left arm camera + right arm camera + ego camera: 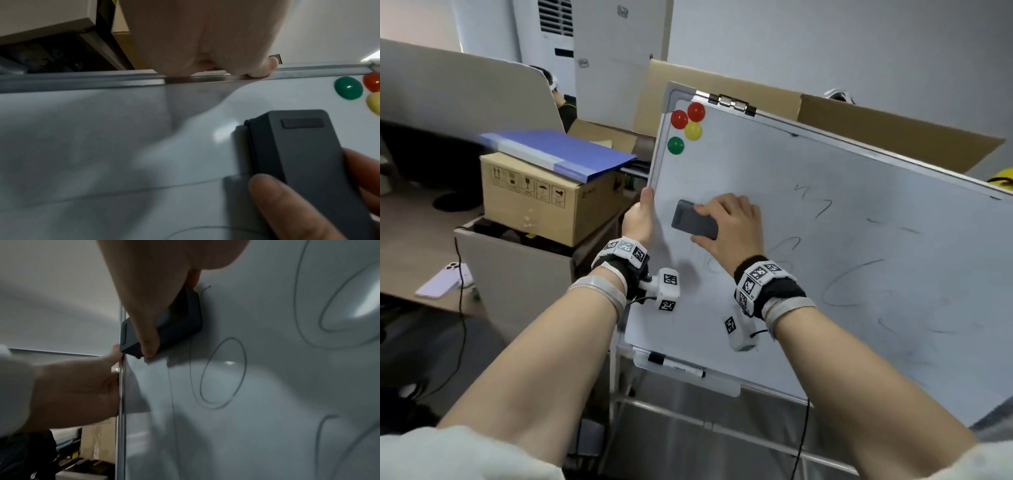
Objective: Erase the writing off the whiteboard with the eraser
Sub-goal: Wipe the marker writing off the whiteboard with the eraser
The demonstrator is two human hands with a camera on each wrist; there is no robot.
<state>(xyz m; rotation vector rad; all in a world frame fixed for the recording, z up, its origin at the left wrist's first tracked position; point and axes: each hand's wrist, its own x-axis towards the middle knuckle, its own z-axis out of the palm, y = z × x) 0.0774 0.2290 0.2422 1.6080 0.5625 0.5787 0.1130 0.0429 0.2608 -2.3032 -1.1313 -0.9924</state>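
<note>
A whiteboard [808, 219] on a stand fills the right of the head view, with faint dark pen strokes [852, 274] across its middle and right. My right hand [729, 222] grips a dark grey eraser [693, 219] and presses it flat on the board's left part. In the right wrist view the eraser [185, 324] sits by the board's left edge, next to drawn loops [222, 373]. My left hand [640, 219] grips the board's left frame edge [654, 164], thumb on the front. The left wrist view shows that frame [102, 79] and the eraser [304, 154].
Red, yellow and green magnets [686, 126] cluster at the board's top left corner. A marker [678, 366] lies in the tray under the board. To the left are a cardboard box [544, 195] with a blue folder [558, 150], and a phone [443, 279] on a desk.
</note>
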